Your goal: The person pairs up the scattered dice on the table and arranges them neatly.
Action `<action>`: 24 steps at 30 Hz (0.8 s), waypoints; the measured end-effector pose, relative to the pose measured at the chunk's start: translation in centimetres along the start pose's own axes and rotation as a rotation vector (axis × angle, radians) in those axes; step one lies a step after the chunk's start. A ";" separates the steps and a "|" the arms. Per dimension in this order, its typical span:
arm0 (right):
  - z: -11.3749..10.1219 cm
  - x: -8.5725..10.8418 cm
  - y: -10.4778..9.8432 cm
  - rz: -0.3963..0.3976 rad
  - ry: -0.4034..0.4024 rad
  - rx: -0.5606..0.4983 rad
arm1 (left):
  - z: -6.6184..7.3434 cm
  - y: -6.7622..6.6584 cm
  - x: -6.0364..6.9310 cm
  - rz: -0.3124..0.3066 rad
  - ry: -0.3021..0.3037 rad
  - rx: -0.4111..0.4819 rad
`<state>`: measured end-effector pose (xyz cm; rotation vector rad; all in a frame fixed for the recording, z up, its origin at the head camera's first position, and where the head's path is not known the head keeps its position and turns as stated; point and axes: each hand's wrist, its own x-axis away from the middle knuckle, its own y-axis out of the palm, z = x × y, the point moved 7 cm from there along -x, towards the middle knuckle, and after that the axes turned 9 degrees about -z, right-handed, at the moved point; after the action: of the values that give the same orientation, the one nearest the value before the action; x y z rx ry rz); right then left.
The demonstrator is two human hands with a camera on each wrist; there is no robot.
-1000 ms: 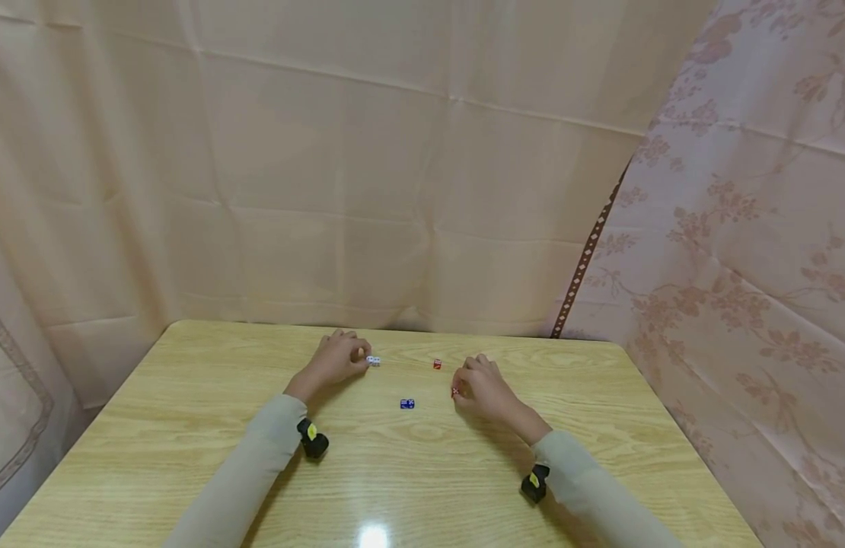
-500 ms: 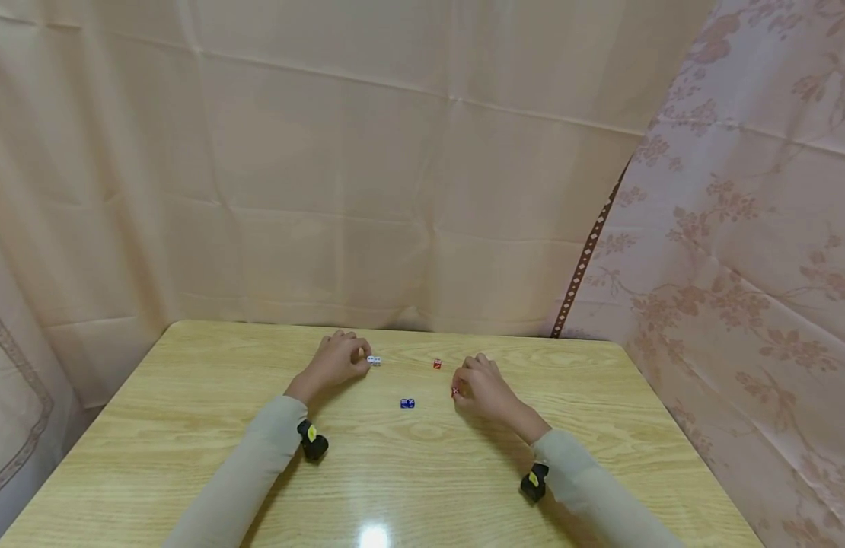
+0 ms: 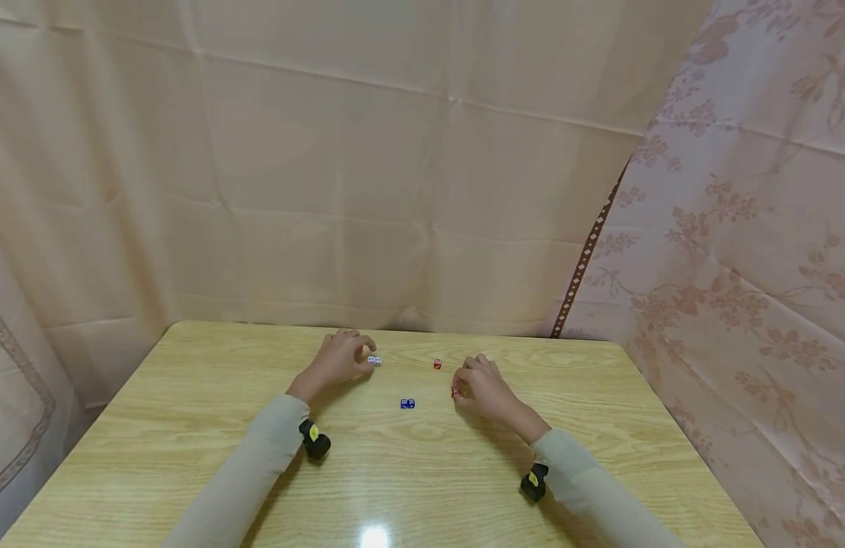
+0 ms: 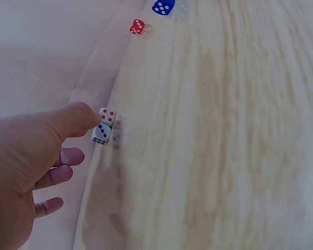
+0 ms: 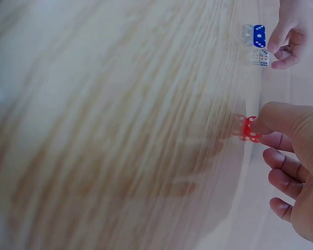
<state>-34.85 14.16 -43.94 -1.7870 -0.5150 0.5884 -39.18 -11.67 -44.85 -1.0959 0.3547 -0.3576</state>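
Note:
Two white dice (image 3: 374, 361) sit side by side near the back of the table. My left hand (image 3: 336, 358) is beside them, thumb and forefinger spread apart around their left end. In the left wrist view the thumb tip overlaps the upper white die (image 4: 108, 115); I cannot tell if it touches. My right hand (image 3: 484, 388) pinches a red die (image 5: 251, 127) between thumb and forefinger, low at the tabletop, partly hidden by the thumb. A second red die (image 3: 438, 364) lies behind and to the left of that hand. Two blue dice (image 3: 407, 404) stand together between the hands, nearer to me.
The light wood-grain table (image 3: 422, 472) ends at a beige curtain (image 3: 326, 190) at the back. A pink floral curtain (image 3: 751, 266) hangs along the right side. Both wrists carry small black cameras, close above the tabletop.
The left forefinger has lifted and spread from the thumb, letting go of the white dice. The right hand keeps its place on the red die.

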 end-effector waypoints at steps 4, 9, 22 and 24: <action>0.1 0.0 0.1 0.006 -0.006 0.008 | 0.7 -0.1 -0.3 0.011 0.018 -0.021; 0.1 0.0 0.2 0.013 -0.012 0.018 | 1.8 -0.1 -0.8 0.004 0.036 -0.019; 0.2 -0.1 0.2 0.026 -0.022 0.017 | 5.1 0.7 -3.2 -0.029 0.055 0.012; 0.1 -0.1 0.2 0.025 -0.022 0.018 | 5.5 0.9 -3.6 -0.035 0.057 0.020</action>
<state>-34.94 14.13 -44.15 -1.7742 -0.5015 0.6290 -39.77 -5.32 -43.03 -1.0747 0.3821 -0.4236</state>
